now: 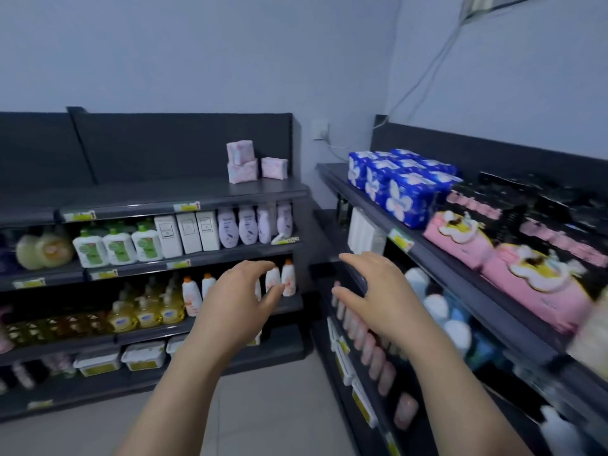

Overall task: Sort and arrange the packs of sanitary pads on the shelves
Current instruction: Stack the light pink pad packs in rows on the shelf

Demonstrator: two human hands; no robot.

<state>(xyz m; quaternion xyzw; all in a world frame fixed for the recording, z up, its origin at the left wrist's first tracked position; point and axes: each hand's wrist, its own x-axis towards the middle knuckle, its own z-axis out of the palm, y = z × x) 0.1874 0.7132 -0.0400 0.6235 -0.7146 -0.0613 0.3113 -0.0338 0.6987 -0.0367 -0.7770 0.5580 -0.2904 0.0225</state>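
Note:
Three pale pink pad packs [241,166] stand on the top shelf [184,192] of the left rack, two stacked and one beside them. On the right rack's top shelf [368,200] lie several blue pad packs [399,184], then pink packs [513,258] and black packs [539,205]. My left hand [238,297] and my right hand [375,291] hover in the aisle corner, below both top shelves. Both are empty, with fingers loosely spread and slightly bent.
The left rack's lower shelves hold lotion bottles [253,225], white boxes [189,232], green-capped bottles [115,246] and yellow soap bottles [148,311]. The right rack's lower shelves carry pink and blue items. A wall socket with cable [320,130] is in the corner. Grey floor tiles [269,406] lie below.

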